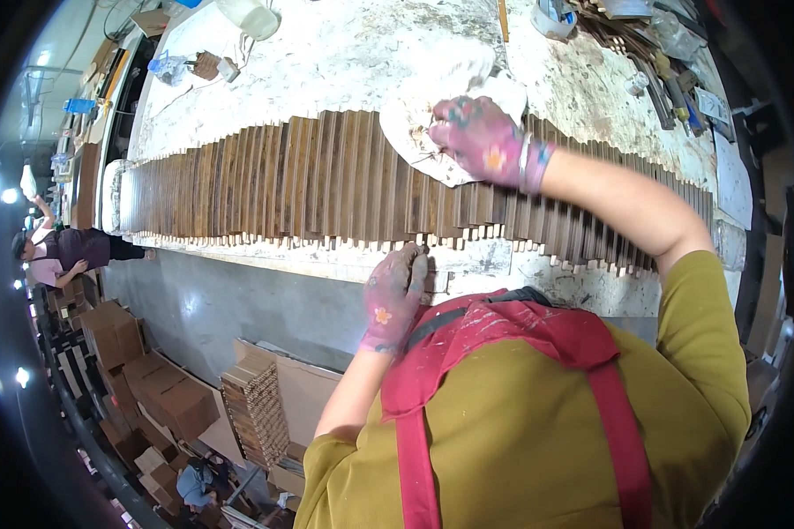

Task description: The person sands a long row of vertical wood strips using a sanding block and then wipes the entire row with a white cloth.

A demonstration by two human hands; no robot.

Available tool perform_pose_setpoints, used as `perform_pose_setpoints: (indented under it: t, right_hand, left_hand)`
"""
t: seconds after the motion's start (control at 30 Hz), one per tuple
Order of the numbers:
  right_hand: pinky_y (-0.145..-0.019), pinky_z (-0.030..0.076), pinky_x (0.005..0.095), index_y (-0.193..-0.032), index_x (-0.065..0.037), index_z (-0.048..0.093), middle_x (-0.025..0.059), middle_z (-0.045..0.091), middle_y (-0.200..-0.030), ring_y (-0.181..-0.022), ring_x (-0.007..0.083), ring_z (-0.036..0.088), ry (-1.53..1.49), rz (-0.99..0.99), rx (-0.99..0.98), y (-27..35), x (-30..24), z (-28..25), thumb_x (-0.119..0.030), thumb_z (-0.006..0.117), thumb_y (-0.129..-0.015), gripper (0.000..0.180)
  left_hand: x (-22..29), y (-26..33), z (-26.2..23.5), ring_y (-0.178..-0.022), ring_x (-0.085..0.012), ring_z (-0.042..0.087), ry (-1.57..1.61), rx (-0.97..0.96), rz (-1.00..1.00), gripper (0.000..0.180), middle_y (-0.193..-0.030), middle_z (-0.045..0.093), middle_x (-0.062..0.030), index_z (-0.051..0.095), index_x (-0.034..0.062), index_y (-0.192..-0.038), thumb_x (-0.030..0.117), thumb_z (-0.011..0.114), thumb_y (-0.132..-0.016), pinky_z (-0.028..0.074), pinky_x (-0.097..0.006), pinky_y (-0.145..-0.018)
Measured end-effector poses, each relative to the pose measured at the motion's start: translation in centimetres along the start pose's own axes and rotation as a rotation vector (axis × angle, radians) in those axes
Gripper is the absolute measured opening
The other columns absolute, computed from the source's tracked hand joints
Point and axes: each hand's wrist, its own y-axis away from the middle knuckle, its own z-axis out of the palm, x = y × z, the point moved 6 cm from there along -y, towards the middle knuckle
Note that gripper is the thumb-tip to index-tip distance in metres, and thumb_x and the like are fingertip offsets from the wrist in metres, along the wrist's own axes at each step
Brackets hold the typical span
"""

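Note:
A long row of brown wooden slats (304, 176), packed side by side with pale ends toward me, stretches across the white, stained table (326, 70). In a gloved grip, my right hand (485, 145) holds a crumpled white cloth (415, 132) over the far side of the row, right of its middle. The cloth's far part is blurred and covers some slats. My left hand (393, 295), in a similar pink flowered glove, is at the table's near edge. Its fingers reach out against the near slat ends and seem to hold nothing.
Wood strips and tools (670, 79) lie at the far right, near a roll of tape (553, 18). A pale plastic container (249, 16) stands at the back. Left below are cardboard boxes (172, 397) and stacked slats (256, 410). Another person (71, 251) stands at the left.

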Motion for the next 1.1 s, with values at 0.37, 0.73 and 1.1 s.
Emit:
perform_pose_setpoints:
  t: [0.37, 0.73, 1.1]
  right_hand:
    - [-0.078, 0.053, 0.0385, -0.093, -0.011, 0.067, 0.0114, 0.062, -0.103, -0.096, 0.0256, 0.064, -0.219, -0.044, -0.175, 0.4, -5.7, -0.6, -0.018, 0.060, -0.084, 0.013]
    - [-0.075, 0.055, 0.0413, -0.102, -0.012, 0.065, 0.0104, 0.064, -0.098, -0.089, 0.0259, 0.065, -0.526, -0.213, -0.413, 0.5, -9.5, -1.4, -0.024, 0.051, -0.095, 0.020]
    - [-0.096, 0.044, 0.0452, -0.149, -0.027, 0.037, 0.0150, 0.049, -0.141, -0.128, 0.0323, 0.048, -0.100, 0.112, -0.100, -3.7, -8.3, 1.9, -0.022, 0.057, -0.087, 0.065]
  left_hand:
    - [0.3, 0.7, 0.3, -0.096, -0.0333, 0.065, 0.058, 0.107, -0.004, 0.021, -0.102, 0.068, -0.0157, 0.067, 0.0026, -0.106, 0.018, 0.057, -0.096, 0.051, -0.040, -0.084]
    - [-0.4, 3.1, 0.6, -0.085, -0.0383, 0.060, -0.253, 0.027, 0.200, 0.012, -0.089, 0.064, -0.0173, 0.063, 0.0008, -0.089, 0.011, 0.056, -0.092, 0.049, -0.046, -0.076]
    - [-3.4, 0.7, -1.6, -0.085, -0.0297, 0.063, 0.181, 0.208, -0.263, 0.026, -0.091, 0.066, -0.0145, 0.065, 0.0032, -0.101, 0.028, 0.063, -0.092, 0.049, -0.038, -0.075]
